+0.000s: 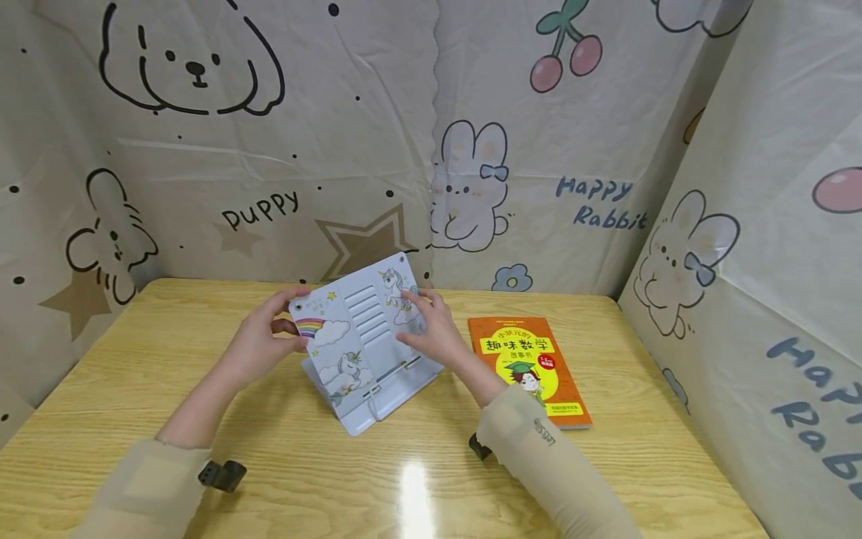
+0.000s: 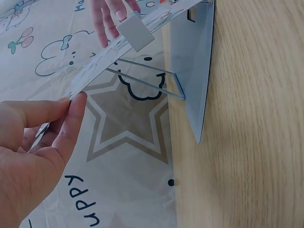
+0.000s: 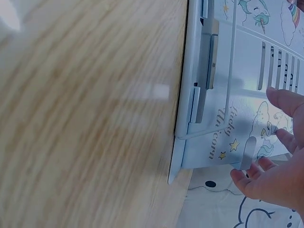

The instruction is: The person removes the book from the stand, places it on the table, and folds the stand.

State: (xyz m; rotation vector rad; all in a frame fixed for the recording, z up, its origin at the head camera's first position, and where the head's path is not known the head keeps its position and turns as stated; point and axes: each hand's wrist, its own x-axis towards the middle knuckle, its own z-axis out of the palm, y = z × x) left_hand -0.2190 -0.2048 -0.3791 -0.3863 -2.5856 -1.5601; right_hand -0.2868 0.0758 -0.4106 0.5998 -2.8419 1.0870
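Note:
A pale blue-white book stand (image 1: 387,359) with unicorn, rainbow and cloud pictures stands on the table, its slotted back panel tilted up from a flat base (image 2: 192,71). A wire support (image 2: 142,78) joins panel and base behind. My left hand (image 1: 266,337) pinches the panel's upper left edge between thumb and fingers. Over the panel's right side, my right hand (image 1: 434,329) has its fingers spread; whether all the fingertips touch the surface I cannot tell. In the right wrist view, a wire page holder (image 3: 230,85) lies along the panel's lower front.
An orange book (image 1: 569,374) with a yellow cartoon cover lies flat to the right of the stand, partly behind the right forearm. Printed cloth (image 1: 323,165) hangs behind the wooden table (image 1: 303,486) and along its sides.

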